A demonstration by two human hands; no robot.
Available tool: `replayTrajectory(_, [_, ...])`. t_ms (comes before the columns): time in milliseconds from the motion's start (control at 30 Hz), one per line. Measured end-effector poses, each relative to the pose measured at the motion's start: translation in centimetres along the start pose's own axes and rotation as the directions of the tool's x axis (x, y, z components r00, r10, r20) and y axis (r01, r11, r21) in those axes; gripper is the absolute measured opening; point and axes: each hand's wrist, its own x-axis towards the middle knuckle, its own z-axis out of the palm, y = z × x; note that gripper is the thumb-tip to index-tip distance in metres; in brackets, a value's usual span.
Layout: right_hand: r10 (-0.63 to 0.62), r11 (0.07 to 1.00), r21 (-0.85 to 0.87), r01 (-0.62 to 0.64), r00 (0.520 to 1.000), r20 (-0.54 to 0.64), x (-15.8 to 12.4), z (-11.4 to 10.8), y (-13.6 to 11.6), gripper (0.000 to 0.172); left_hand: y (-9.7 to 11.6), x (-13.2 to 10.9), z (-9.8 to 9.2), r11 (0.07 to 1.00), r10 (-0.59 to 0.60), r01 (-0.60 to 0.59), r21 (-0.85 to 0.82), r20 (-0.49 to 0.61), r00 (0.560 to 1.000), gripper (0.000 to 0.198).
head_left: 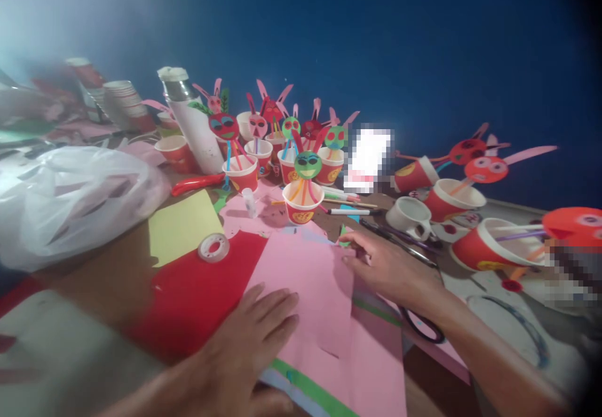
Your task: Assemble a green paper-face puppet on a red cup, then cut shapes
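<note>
My left hand (249,335) lies flat with fingers spread on a pink paper sheet (324,316), overlapping the red sheet (197,298) beside it. My right hand (390,266) rests at the pink sheet's far right corner, fingers curled and pinched at the paper's edge; I cannot make out anything else in them. Scissors (418,316) lie partly under my right wrist. A tape roll (213,247) sits on the red sheet's far edge. Green and blue sheets (305,392) stick out below the pink one.
Several red paper cups with straw-and-paper animal faces (303,191) stand behind the sheets; more lie tipped at the right (489,241). A white plastic bag (70,197) fills the left. A yellow sheet (183,226), a white cup (409,216), markers (348,211) and a red tool (197,183) lie around.
</note>
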Motion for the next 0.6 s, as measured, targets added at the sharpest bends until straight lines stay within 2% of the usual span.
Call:
replayTrajectory(67, [-0.011, 0.998, -0.068, 0.004, 0.995, -0.100, 0.0, -0.7, 0.9, 0.034, 0.2, 0.2, 1.1, 0.998, -0.051, 0.054, 0.042, -0.067, 0.996, 0.069])
replayTrajectory(133, [0.018, 0.992, -0.124, -0.039, 0.987, -0.162, -0.2, -1.8, 2.0, 0.030, 0.4, 0.4, 2.0, 0.997, -0.022, 0.030, 0.069, -0.107, 0.994, 0.072])
replayTrajectory(233, [0.063, 0.977, -0.188, -0.098, 0.981, -0.185, -0.4, -3.2, 3.3, 0.026, 0.6, 1.1, 2.7, 0.996, -0.011, 0.018, 0.093, -0.076, 0.997, 0.073])
replayTrajectory(333, [0.068, 0.969, -0.225, -0.100, 0.987, -0.144, -0.5, -3.4, 3.7, 0.025, 0.7, 2.0, 3.0, 0.990, -0.075, 0.075, 0.118, -0.007, 0.997, 0.071])
replayTrajectory(500, [-0.021, 0.976, -0.217, 0.025, 1.000, 0.018, -0.7, -2.0, 3.5, 0.012, -0.5, 3.0, 2.9, 0.993, 0.015, -0.022, 0.114, 0.057, 0.998, 0.058])
replayTrajectory(600, [-0.042, 0.966, -0.252, 0.064, 0.995, 0.091, -1.0, -1.2, 4.0, 0.009, -0.9, 3.2, 2.0, 0.999, 0.012, -0.016, 0.052, 0.086, 0.996, 0.055])
